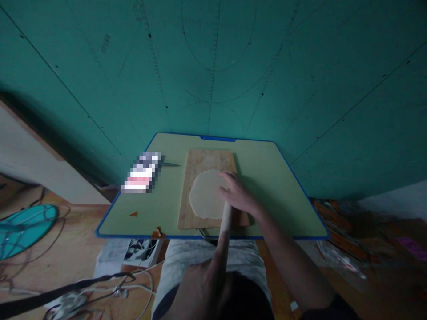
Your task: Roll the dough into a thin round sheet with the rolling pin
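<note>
A flat, roundish sheet of pale dough [208, 194] lies on a wooden board [193, 162]. Over its right side is my right hand [233, 191], thumb and forefinger apart, beside the far end of a rolling pin [226, 218]. Whether the palm or lower fingers touch the pin cannot be made out. My left hand [220, 249] is low in the middle, wrapped round the near end of the pin, which slants across the board's right part.
The board sits on a green table with a blue rim [293, 173]. To the left are a blurred-out flat item [142, 173], a knife blade [171, 165] and small orange scraps [133, 214]. Cables [147, 284] lie on the floor; a green wall [213, 66] stands behind.
</note>
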`<state>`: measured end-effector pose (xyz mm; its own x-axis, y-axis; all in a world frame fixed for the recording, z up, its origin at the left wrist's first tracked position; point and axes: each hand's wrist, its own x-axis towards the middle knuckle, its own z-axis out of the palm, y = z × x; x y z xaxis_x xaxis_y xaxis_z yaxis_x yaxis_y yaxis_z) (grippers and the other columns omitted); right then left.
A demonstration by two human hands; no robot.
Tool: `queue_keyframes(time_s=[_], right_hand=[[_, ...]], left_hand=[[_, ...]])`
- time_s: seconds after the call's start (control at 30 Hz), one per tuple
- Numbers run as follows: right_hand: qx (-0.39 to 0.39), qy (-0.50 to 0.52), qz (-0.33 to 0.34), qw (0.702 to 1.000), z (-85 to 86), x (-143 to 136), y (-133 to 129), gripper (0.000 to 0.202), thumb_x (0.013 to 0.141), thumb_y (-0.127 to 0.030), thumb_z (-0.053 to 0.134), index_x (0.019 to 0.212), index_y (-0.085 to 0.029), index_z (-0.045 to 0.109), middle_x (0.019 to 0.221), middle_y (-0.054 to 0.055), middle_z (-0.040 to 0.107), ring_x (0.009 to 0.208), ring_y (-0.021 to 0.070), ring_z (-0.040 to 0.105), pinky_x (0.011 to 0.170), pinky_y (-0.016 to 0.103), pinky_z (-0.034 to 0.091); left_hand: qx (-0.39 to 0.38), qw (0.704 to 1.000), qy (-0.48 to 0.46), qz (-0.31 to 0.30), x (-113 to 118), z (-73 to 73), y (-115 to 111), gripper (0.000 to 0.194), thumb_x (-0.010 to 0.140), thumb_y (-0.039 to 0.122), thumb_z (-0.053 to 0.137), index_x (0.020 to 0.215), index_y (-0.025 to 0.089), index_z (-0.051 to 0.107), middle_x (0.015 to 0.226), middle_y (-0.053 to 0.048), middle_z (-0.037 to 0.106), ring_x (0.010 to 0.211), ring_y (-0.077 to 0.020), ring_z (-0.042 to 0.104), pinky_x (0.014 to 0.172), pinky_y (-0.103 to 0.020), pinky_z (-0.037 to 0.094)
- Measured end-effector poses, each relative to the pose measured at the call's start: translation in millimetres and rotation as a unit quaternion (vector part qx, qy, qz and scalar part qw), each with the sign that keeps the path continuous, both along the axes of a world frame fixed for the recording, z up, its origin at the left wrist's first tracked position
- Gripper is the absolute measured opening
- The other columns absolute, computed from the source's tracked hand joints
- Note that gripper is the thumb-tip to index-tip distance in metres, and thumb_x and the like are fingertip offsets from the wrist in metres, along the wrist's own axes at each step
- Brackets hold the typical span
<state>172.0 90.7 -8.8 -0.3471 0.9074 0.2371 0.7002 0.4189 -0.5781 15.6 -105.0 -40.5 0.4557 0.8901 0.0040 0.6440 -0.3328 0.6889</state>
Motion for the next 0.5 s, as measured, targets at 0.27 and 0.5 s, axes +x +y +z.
queue_keyframes(time_s=[0.27, 0.5], right_hand=[[0.012, -0.190, -0.070, 0.979, 12.6, -36.8, 13.4, 0.030, 0.095, -0.036, 0.055, 0.115, -0.018, 0.069, 0.129, 0.015, 0.065, 0.127, 0.0321, 0.055, 0.111, 0.050, 0.039], [-0.079, -0.213, -0.060, 0.972, 10.5, -0.2, 12.5, 0.058, 0.098, -0.028, 0.045, 0.155, -0.019, 0.040, 0.164, 0.016, 0.032, 0.153, 0.0315, 0.025, 0.124, 0.056, 0.015]], left_hand=[[-0.061, 0.996, 0.041, -0.059, 20.8, 20.0, 13.2, 0.068, 0.088, 0.023, 0.054, 0.154, 0.017, 0.037, 0.080, -0.006, 0.077, 0.066, -0.0244, 0.074, 0.060, -0.034, 0.058], [-0.104, 0.987, 0.070, -0.097, 43.5, 36.2, 27.3, 0.061, 0.081, 0.025, 0.063, 0.141, 0.015, 0.052, 0.088, -0.010, 0.079, 0.077, -0.0296, 0.078, 0.067, -0.037, 0.060]])
